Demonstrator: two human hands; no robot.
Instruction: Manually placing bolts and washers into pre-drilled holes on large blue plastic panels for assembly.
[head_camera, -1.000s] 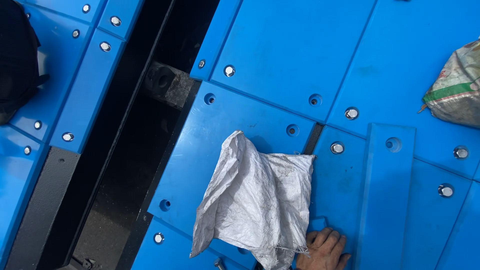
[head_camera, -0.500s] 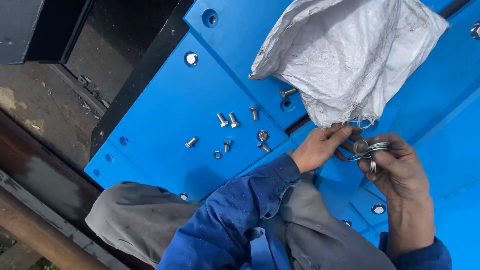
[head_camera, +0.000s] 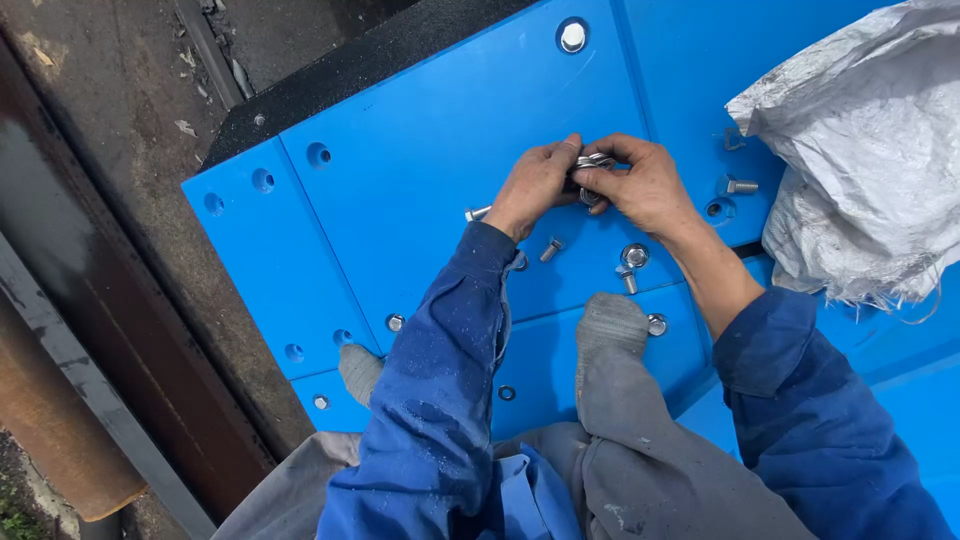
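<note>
— Blue is nearly all I see from the head camera. What is that big blue thing?

— It is a blue panel (head_camera: 440, 200) made of flat plates, with round holes in it. The person kneels on it. A black strip runs along its top edge, and dark dirty ground lies past its left edge.

— What are the hands doing?

— Both hands meet near the middle of the panel, a bit toward its top edge. The left hand (head_camera: 537, 185) and the right hand (head_camera: 645, 185) are closed around a small bunch of metal rings (head_camera: 592, 165). The fingers pinch them tight, and the hands touch each other.

— How would the rings feel?

— I think they are hard, smooth and small, so they could slip out and roll away. Pinching them by the flat sides, as the fingers do, looks like the best hold. They look light.

— What else lies about?

— Loose bolts. One bolt (head_camera: 550, 249) lies just below the left hand. A washer (head_camera: 635, 255) lies below the right hand. Another bolt (head_camera: 740, 186) lies toward the right edge, near a white woven sack (head_camera: 860, 150). The sack looks soft and crumpled, and it rests on the panel at the top right corner.

— And the person?

— Blue sleeves, grey trousers, and a grey sock (head_camera: 610, 320) resting on the panel.
</note>
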